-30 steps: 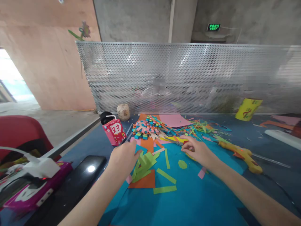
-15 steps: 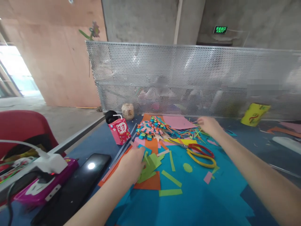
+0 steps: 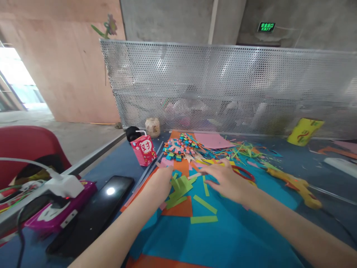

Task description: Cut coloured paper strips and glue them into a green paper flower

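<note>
My left hand (image 3: 159, 184) is curled closed beside the light green paper pieces (image 3: 179, 188); its fingertips are turned away, so I cannot make out what they hold. My right hand (image 3: 227, 181) has its fingers apart and reaches left over the blue paper sheet (image 3: 237, 230), near a small pale strip (image 3: 194, 175). Behind both hands lies a heap of fringed, multicoloured paper flowers (image 3: 184, 146). Scissors (image 3: 243, 172) with red and yellow handles are partly covered by my right hand. Green strips (image 3: 205, 204) lie in front, close to an orange paper piece (image 3: 186, 208).
On the right lies a yellow glue gun (image 3: 295, 185) with its cable. At left are a pink drink box (image 3: 143, 150), a black phone (image 3: 92, 219) and a purple power strip (image 3: 60, 214). A perforated metal screen (image 3: 223, 89) bounds the back.
My right hand has come from the shredded paper at the back toward the middle, near my left hand, and its fingers are apart. The glue gun is now uncovered. My left hand has barely moved.
</note>
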`<state>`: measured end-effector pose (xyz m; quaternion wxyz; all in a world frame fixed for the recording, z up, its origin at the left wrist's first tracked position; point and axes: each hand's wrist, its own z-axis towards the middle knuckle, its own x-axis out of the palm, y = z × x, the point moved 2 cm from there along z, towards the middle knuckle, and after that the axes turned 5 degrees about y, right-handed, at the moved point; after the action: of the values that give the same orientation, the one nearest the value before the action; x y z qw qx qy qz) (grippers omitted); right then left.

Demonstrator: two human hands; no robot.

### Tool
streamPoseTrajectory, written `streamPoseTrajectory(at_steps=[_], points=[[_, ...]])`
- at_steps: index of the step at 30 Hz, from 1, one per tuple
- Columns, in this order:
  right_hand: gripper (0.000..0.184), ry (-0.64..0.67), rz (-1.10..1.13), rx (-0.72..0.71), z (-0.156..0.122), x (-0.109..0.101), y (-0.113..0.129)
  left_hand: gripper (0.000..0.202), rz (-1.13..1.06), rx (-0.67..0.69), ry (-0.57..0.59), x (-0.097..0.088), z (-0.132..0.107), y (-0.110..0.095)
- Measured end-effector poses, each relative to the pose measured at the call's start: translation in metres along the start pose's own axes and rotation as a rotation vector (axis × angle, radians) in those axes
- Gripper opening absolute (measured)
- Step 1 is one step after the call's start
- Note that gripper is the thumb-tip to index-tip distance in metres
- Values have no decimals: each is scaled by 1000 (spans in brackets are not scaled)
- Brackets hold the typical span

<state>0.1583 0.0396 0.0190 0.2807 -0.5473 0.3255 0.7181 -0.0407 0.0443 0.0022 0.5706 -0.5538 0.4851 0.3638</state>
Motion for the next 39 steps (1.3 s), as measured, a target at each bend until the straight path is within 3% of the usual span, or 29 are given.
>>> streamPoseTrajectory(at_steps=[5, 12, 18, 23, 26, 29, 32, 36, 39], points=[[32, 65, 7, -62, 5, 10, 11, 37, -63, 25, 1, -4, 6, 5], [35, 62, 22, -21, 2, 24, -2, 45, -109, 48, 0, 2, 8, 6], [36, 40, 93, 49, -7, 15, -11, 43, -140, 43, -2, 1, 8, 2], [45, 211, 260, -92, -13, 11, -2, 41, -136, 66, -26, -1, 6, -3], [41, 273, 300, -170, -14, 12, 5, 38, -159, 182, -89, 0, 3, -10], [33, 242, 344, -203, -13, 15, 8, 32, -190, 361, -110, 3, -3, -20], [23, 201, 361, -219, -12, 18, 10, 29, -180, 465, -48, 9, -6, -27], [24, 138, 391, -192, -15, 17, 14, 33, -222, 492, 1, 12, -7, -30], [29, 47, 544, -112, -16, 14, 13, 29, -362, 494, -13, 8, -9, -31]])
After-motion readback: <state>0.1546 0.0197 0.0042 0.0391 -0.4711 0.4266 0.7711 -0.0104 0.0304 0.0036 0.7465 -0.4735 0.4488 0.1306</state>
